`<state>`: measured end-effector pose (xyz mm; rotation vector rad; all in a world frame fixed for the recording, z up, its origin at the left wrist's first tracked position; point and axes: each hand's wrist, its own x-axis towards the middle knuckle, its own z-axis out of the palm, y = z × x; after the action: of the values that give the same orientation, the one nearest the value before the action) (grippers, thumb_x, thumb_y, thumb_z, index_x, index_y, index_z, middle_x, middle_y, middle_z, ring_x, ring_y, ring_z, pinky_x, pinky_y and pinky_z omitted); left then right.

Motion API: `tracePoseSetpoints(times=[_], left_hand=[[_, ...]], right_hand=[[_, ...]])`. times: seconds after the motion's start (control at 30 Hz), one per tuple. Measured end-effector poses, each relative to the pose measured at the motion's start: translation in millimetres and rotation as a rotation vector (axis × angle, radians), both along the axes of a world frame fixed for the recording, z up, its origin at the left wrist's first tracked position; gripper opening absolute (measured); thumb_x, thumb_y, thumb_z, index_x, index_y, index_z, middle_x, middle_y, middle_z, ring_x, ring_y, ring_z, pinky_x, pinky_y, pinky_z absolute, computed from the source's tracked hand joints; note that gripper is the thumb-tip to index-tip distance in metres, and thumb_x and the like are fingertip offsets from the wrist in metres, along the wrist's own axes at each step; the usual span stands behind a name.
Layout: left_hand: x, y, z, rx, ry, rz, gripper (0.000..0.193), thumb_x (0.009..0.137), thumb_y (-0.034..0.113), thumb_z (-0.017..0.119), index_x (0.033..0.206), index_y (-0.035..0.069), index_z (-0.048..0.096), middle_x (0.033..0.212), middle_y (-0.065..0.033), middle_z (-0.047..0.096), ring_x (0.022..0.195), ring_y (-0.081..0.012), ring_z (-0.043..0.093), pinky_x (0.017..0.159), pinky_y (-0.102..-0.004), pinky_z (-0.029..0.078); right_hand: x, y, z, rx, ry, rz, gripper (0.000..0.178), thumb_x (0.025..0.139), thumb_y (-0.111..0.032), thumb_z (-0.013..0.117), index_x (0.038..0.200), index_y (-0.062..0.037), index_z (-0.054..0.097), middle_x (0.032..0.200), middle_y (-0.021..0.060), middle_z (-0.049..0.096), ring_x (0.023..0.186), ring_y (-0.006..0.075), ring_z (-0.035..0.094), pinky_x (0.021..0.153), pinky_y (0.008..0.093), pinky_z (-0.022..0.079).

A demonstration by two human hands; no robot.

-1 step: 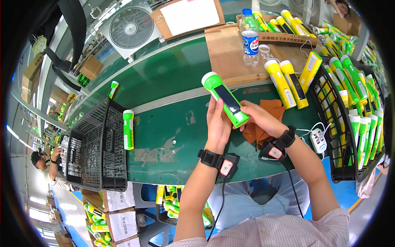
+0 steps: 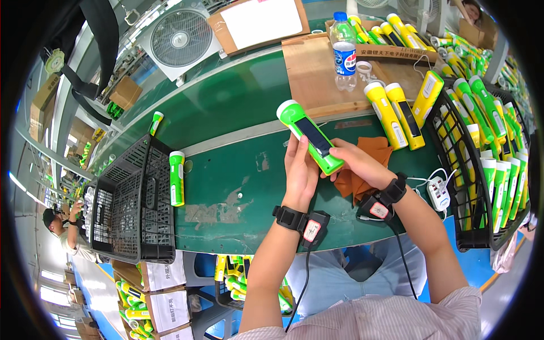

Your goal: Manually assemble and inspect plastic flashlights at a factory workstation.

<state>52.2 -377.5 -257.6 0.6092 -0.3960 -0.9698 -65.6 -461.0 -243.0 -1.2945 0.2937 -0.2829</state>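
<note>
A green flashlight [image 2: 310, 136] with a white head and a dark solar panel is held over the green table. Its head tilts toward the far left. My left hand [image 2: 301, 170] wraps around its body from the left, thumb against the panel's edge. My right hand [image 2: 357, 161] grips the tail end from the right, with some fingers hidden behind it. Just beyond my right hand lies an orange-brown cloth [image 2: 374, 148]. Two yellow flashlights [image 2: 386, 116] lie side by side behind the cloth. To the left, another green flashlight [image 2: 177, 178] lies near the black crate.
A black crate [image 2: 133, 192] stands at the left edge. On the right, another black crate [image 2: 462, 170] is packed with flashlights. A white power strip [image 2: 438, 194] with cables sits beside it. A plastic bottle [image 2: 344, 51] stands at the back on cardboard. Cables trail from both wrist straps.
</note>
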Motion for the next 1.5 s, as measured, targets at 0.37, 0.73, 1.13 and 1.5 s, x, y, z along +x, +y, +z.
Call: tracePoseSetpoints(times=[0.37, 0.73, 1.13, 1.5], left_hand=[[-9, -1, 2, 0.101, -0.279, -0.223, 0.045, 0.087, 0.023, 0.05, 0.125, 0.008, 0.032, 0.102, -0.005, 0.048, 0.091, -0.0145, 0.05, 0.075, -0.0291, 0.043], [-14, -2, 4, 0.037, -0.246, -0.143, 0.076, 0.079, -0.003, 0.053, 0.139, 0.011, 0.008, 0.138, -0.0126, 0.023, 0.12, -0.0229, 0.034, 0.098, -0.0344, 0.033], [-16, -1, 6, 0.02, -0.238, -0.064, 0.078, 0.078, -0.004, 0.055, 0.137, 0.011, 0.007, 0.132, -0.0143, 0.03, 0.114, -0.0228, 0.041, 0.094, -0.0354, 0.036], [-8, 0, 5, 0.003, 0.174, -0.132, 0.042, 0.084, 0.035, 0.043, 0.11, 0.003, 0.048, 0.109, -0.0113, 0.054, 0.1, -0.02, 0.052, 0.094, -0.0322, 0.039]], right_hand=[[-4, -7, -8, 0.214, -0.021, 0.001, 0.033, 0.09, -0.037, 0.038, 0.095, -0.0053, 0.047, 0.075, 0.0057, 0.056, 0.063, 0.0127, 0.056, 0.056, 0.0226, 0.045], [-2, -14, -9, 0.613, -0.139, 0.139, 0.042, 0.091, -0.037, 0.021, 0.091, -0.0061, 0.05, 0.052, -0.0016, 0.037, 0.046, 0.0085, 0.03, 0.047, 0.023, 0.029], [-2, -13, -8, 0.625, -0.139, 0.193, 0.035, 0.091, -0.042, 0.031, 0.079, -0.013, 0.046, 0.049, -0.0071, 0.029, 0.043, 0.0046, 0.023, 0.045, 0.0212, 0.021], [-6, 8, 12, -0.476, -0.055, -0.082, 0.048, 0.066, -0.012, 0.074, 0.103, -0.0051, 0.045, 0.058, -0.0067, 0.035, 0.051, 0.002, 0.028, 0.048, 0.02, 0.022]])
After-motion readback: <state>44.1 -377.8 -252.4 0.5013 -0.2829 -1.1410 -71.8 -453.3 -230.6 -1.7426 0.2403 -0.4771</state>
